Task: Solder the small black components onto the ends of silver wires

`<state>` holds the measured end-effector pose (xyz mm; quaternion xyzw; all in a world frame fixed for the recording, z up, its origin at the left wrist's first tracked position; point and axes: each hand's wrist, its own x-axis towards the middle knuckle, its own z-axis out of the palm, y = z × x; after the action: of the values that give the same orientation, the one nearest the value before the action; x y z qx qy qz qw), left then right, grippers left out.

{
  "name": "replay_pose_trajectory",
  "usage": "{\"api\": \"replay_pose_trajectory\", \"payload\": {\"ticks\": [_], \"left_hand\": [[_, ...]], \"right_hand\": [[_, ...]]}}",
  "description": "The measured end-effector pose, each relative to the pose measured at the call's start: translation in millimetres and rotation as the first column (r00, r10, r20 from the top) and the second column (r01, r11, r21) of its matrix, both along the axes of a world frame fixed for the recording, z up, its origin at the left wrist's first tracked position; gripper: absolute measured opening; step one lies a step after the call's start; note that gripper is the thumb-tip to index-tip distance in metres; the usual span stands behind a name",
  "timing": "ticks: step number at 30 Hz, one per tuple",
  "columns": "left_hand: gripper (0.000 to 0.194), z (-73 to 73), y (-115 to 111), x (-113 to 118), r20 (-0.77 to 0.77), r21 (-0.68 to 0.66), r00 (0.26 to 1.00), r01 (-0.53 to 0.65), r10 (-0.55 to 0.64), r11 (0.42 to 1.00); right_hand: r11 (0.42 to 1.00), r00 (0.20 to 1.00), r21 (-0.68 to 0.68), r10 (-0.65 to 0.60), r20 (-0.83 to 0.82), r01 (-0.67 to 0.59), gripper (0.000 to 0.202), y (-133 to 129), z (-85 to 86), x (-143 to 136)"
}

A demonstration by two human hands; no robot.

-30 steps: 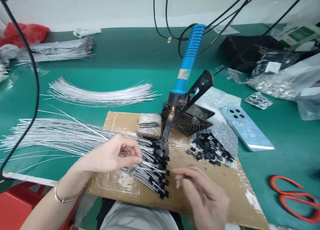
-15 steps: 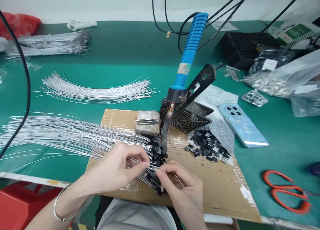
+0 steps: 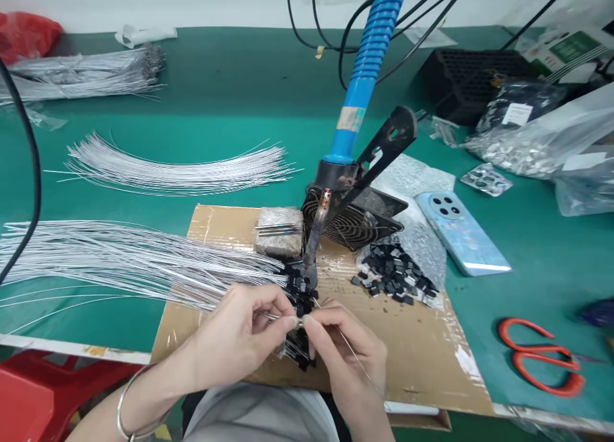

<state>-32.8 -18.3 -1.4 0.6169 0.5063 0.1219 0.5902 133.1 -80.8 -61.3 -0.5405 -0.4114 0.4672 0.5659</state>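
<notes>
My left hand (image 3: 259, 330) pinches a thin wire end between thumb and forefinger, over the black-tipped ends (image 3: 300, 288) of a bundle of white wires (image 3: 144, 256). Close beside it, my right hand (image 3: 343, 346) is closed on a small piece at that wire's end, too small to make out; a thin strand runs down across its fingers. The fingertips of both hands nearly meet. Just above them, a blue-handled soldering iron (image 3: 362, 90) leans tip down in a black stand, its tip beside the black wire ends.
On the cardboard (image 3: 412, 365) lie small black pieces (image 3: 398, 272) and a block (image 3: 279, 232). A fan (image 3: 355, 221) is behind. Around are a blue phone (image 3: 463, 233), red-handled scissors (image 3: 542, 359), loose wires (image 3: 182, 173), a black crate (image 3: 472, 80) and plastic bags (image 3: 527, 148).
My hands have come closer together, with the left fingertips moved right toward the right ones. The whole view has shifted slightly, so the bench items appear higher and a little further left.
</notes>
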Motion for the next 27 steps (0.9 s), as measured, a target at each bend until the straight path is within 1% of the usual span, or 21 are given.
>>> {"api": "replay_pose_trajectory", "payload": {"ticks": [2,4,5,7,9,11,13,15,17,20,23,27], "left_hand": [[0.023,-1.3,1.1,2.0,0.07,-0.04,0.995,-0.069,0.072,0.997],[0.023,-2.0,2.4,2.2,0.119,-0.041,0.985,-0.124,0.128,0.991],[0.022,-2.2,2.9,1.9,0.132,-0.032,0.98,-0.143,0.146,0.989],[0.021,-2.6,3.6,1.2,0.144,-0.016,0.976,-0.162,0.163,0.987],[0.021,-3.1,4.0,1.1,0.143,-0.003,0.975,-0.174,0.173,0.985],[0.02,-3.6,4.4,1.5,0.145,0.002,0.973,-0.183,0.181,0.983],[0.02,-3.9,4.5,2.1,0.147,0.004,0.972,-0.186,0.184,0.982],[0.02,-4.2,4.1,2.5,0.143,0.013,0.973,-0.185,0.182,0.983],[0.02,-4.7,3.2,3.0,0.13,0.029,0.975,-0.183,0.177,0.983],[0.019,-6.0,2.0,4.2,0.105,0.05,0.978,-0.187,0.181,0.981],[0.02,-7.7,0.7,5.9,0.074,0.062,0.977,-0.206,0.201,0.977],[0.021,-10.8,-4.2,6.4,0.032,0.107,0.978,-0.208,0.206,0.972]], "right_hand": [[0.995,0.992,-0.048,-0.088,-0.091,0.084,0.023,0.6,-7.0,2.9],[0.985,0.975,-0.05,-0.172,-0.138,0.166,0.021,1.3,-13.1,7.7],[0.982,0.971,-0.038,-0.186,-0.149,0.183,0.022,1.4,-15.0,10.0],[0.989,0.974,-0.006,-0.146,-0.171,0.148,0.028,0.7,-15.2,12.5],[0.996,0.98,-0.004,-0.092,-0.177,0.092,0.031,-0.9,-10.9,11.1],[0.996,0.988,-0.03,-0.083,-0.129,0.079,0.023,-2.4,-4.1,6.7],[0.996,0.995,-0.045,-0.084,-0.047,0.082,0.013,-2.6,2.6,1.7],[0.997,0.997,-0.024,-0.071,0.013,0.072,0.01,-1.7,7.4,-2.0],[0.997,0.997,-0.01,-0.074,0.037,0.074,0.011,-0.4,9.6,-3.7],[0.995,0.994,-0.019,-0.094,0.047,0.095,0.011,0.4,10.5,-4.2],[0.994,0.994,-0.058,-0.095,0.047,0.097,0.01,-0.1,12.2,-4.8],[0.986,0.994,-0.127,-0.11,-0.026,0.106,0.011,0.1,18.0,-7.9]]}}
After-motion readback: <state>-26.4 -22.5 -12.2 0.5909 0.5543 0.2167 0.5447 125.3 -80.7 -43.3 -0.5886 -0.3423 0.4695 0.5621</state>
